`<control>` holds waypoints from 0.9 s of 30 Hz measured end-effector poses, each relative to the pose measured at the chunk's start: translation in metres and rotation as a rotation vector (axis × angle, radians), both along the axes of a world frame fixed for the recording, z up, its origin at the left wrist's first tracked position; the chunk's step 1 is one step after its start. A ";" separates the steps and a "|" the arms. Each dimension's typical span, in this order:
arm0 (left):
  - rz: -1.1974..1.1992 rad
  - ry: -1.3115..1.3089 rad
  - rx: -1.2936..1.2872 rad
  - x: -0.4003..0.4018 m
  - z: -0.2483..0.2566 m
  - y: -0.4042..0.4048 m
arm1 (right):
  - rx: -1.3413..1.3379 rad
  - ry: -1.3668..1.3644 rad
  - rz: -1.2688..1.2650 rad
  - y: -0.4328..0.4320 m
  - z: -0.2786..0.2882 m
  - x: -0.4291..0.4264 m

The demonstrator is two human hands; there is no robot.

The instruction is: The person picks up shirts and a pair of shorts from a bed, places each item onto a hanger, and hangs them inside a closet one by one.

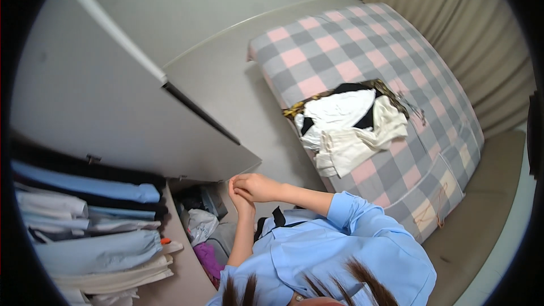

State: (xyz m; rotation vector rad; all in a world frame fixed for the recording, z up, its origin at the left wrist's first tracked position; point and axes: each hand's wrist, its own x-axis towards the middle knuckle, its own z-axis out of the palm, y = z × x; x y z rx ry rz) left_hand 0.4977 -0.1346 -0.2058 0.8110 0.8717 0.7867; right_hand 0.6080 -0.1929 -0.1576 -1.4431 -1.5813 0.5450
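My left hand (241,199) and my right hand (257,187) meet in front of my body, beside the lower corner of an open wardrobe door (127,123). The right hand's fingers are together and curled over the left hand. They hide most of the left fingers, and no object shows between the hands. On the bed (331,42), apart from my hands, lies a heap of clothes. It has a white garment (340,108), cream trousers (352,146) and a black garment with a patterned edge (297,109).
Folded-over clothes (102,248) hang in the wardrobe at left. Below, a compartment holds a white plastic bag (202,223), a purple cloth (208,259) and a grey case (223,238). Wire hangers (414,108) lie on the bed. A beige curtain (459,29) hangs behind it.
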 end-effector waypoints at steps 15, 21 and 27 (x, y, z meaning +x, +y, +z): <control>-0.724 0.116 0.189 0.217 -0.005 -0.065 | -0.042 0.207 -0.669 -0.124 -0.017 0.158; -0.972 0.060 0.211 0.306 -0.020 -0.067 | -0.015 0.208 -0.898 -0.134 -0.032 0.221; -1.242 0.147 0.256 0.395 -0.019 -0.056 | -0.058 0.264 -1.105 -0.128 -0.037 0.285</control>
